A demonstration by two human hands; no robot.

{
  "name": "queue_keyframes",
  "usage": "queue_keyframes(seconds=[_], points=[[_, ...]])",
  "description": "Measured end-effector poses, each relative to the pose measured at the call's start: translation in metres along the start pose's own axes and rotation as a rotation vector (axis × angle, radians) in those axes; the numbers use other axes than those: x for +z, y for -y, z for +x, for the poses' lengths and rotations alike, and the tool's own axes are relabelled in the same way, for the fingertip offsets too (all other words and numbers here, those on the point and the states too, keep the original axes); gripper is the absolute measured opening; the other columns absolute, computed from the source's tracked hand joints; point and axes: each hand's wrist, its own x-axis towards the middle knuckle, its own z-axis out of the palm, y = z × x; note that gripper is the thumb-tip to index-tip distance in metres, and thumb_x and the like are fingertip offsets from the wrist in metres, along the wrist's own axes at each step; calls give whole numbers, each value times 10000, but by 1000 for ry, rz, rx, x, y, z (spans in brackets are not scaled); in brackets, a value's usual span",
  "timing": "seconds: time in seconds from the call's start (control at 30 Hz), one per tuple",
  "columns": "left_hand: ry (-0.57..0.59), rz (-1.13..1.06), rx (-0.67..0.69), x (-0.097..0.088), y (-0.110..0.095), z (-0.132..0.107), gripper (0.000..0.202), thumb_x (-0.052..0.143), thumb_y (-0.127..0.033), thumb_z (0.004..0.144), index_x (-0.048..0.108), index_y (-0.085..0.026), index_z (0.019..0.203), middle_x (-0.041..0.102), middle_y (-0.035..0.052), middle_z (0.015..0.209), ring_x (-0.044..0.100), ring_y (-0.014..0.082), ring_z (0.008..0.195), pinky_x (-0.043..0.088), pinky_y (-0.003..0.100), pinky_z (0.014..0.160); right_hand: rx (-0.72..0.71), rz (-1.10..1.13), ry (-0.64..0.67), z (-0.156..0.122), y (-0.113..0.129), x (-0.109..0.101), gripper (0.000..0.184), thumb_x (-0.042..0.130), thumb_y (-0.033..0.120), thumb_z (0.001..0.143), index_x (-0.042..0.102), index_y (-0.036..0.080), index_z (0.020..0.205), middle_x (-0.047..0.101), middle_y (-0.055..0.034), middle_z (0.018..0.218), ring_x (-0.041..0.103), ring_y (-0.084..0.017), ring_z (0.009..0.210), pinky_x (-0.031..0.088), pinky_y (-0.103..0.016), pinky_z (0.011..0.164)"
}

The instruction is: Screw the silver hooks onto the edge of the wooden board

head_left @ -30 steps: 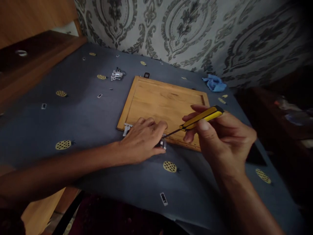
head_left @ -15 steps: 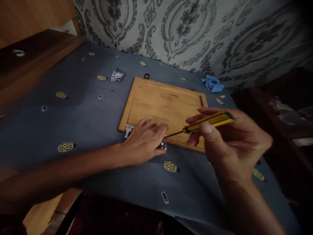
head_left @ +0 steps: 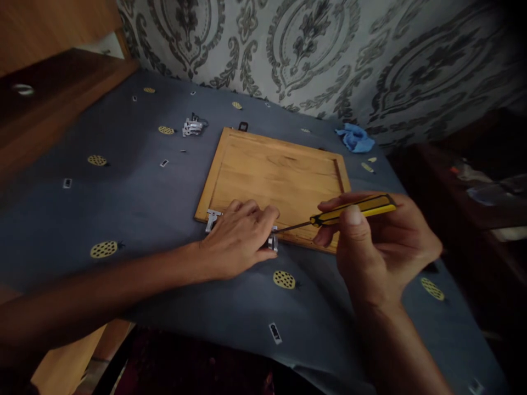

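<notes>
A wooden cabinet door panel (head_left: 275,175) lies flat on the blue patterned cloth (head_left: 135,203). My left hand (head_left: 239,238) rests on the panel's near edge, fingers curled over a metal hinge (head_left: 272,241) and pressing it down; a second metal hinge (head_left: 212,218) pokes out to its left. My right hand (head_left: 379,247) is closed round a yellow-and-black screwdriver (head_left: 354,209), held nearly level. The thin shaft points left, with its tip at the hinge beside my left fingertips.
Another loose metal hinge (head_left: 192,126) lies on the cloth at the back left. A crumpled blue rag (head_left: 354,137) sits by the patterned wall. A wooden shelf edge (head_left: 61,104) runs along the left. A dark cabinet (head_left: 473,192) stands at the right.
The right hand has shifted slightly with the screwdriver, its handle now flatter and lower. The left hand stays on the hinge. The view has moved a little.
</notes>
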Motion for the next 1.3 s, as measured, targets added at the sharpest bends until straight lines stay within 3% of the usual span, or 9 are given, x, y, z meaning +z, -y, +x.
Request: queue_keyframes(seconds=[0.53,0.77,0.87,0.97,1.07,1.2,1.3], points=[[-1,41,18,-1,0,0,449,761,-368,837,515,-145,1141,648,99,1089,556,283,1071,402,392,902,-23,-13,33,-3,3,1,106,735,183,842,687,230,924,736,10,861,623,-97,463,520,-245,407],[-26,52,38,2,2,-1,475,755,-376,845,497,-141,1168,648,104,1096,559,284,1078,404,389,897,-33,-74,216,5,12,0,98,738,199,840,708,222,930,718,-5,904,655,-100,510,563,-249,458],[-25,51,33,3,2,0,448,747,-387,851,491,-160,1139,648,95,1114,562,279,1078,407,390,900,-19,-104,369,11,17,-5,152,725,224,856,721,239,1007,730,-12,923,682,-114,559,596,-252,505],[-6,49,24,2,1,0,432,741,-375,856,484,-165,1132,649,98,1138,558,279,1090,406,396,912,15,-117,438,15,20,-9,233,695,237,885,709,259,1116,737,-15,934,697,-119,604,618,-253,550],[2,52,22,1,1,0,425,734,-372,862,485,-164,1136,651,101,1145,557,283,1090,406,407,915,36,-100,421,16,19,-8,232,678,225,898,710,260,1125,733,-14,940,698,-113,616,618,-248,554],[-3,64,22,1,1,0,433,735,-386,859,494,-160,1139,655,91,1087,561,282,1076,406,399,901,-14,-77,302,13,14,-2,91,745,184,834,724,232,908,722,6,889,650,-75,515,570,-208,473],[-9,67,24,2,1,0,441,743,-388,853,499,-160,1141,651,87,1076,561,277,1067,407,390,895,-21,-67,218,13,11,2,132,807,202,773,687,226,823,701,24,782,617,-75,474,541,-203,424]])
